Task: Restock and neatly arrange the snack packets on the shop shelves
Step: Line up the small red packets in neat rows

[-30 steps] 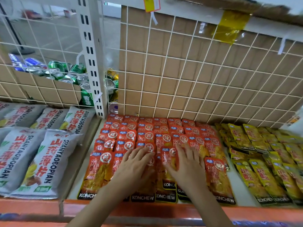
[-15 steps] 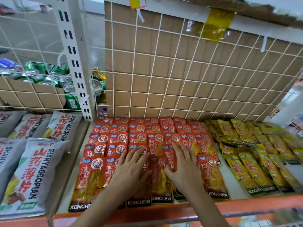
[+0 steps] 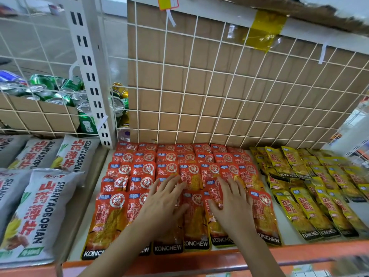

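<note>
Rows of red KONCHEW snack packets lie overlapped on the white shelf, from the wire back panel to the orange front edge. My left hand lies flat on the front packets with its fingers spread. My right hand rests flat on the packets beside it, its thumb touching a small red packet that sits a little askew. Neither hand grips anything.
Yellow KONCHEW packets fill the shelf to the right. Grey SHANYAOBOPIAN bags lie on the left shelf. Drink cans stand behind the white wire grid and slotted upright post. An orange rail edges the front.
The view has shifted and drawn closer. Both hands stay flat on the red packets and have slid slightly forward and apart.
</note>
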Available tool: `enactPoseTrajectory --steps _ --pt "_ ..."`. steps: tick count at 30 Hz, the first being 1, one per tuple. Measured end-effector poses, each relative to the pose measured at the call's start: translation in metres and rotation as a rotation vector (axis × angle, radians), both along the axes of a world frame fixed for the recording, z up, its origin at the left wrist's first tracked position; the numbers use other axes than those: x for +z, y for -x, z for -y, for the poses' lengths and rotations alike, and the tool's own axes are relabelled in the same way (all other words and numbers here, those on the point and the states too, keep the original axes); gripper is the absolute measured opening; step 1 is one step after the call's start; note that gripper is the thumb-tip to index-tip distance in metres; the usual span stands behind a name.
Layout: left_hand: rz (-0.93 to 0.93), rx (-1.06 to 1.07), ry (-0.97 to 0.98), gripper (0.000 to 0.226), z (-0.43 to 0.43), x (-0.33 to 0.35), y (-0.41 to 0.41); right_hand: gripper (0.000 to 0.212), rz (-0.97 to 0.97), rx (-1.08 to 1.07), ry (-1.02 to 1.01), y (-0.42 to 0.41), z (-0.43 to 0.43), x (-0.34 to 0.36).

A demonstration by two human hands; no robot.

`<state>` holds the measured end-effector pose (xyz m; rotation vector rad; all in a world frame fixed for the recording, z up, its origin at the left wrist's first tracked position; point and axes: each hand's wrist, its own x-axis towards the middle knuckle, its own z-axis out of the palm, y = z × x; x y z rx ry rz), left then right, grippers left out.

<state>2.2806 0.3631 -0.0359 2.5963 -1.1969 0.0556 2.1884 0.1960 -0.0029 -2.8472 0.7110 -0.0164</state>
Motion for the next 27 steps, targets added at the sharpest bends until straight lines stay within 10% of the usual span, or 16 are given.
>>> enactPoseTrajectory --steps 8,27 --pt "-0.087 0.033 -0.152 0.120 0.014 0.003 -0.027 0.054 -0.103 0.426 0.032 -0.025 -0.001 0.008" --pt "-0.093 0.152 -0.030 0.042 0.038 0.028 -0.065 0.055 -0.207 0.370 -0.104 -0.054 0.006 0.017"
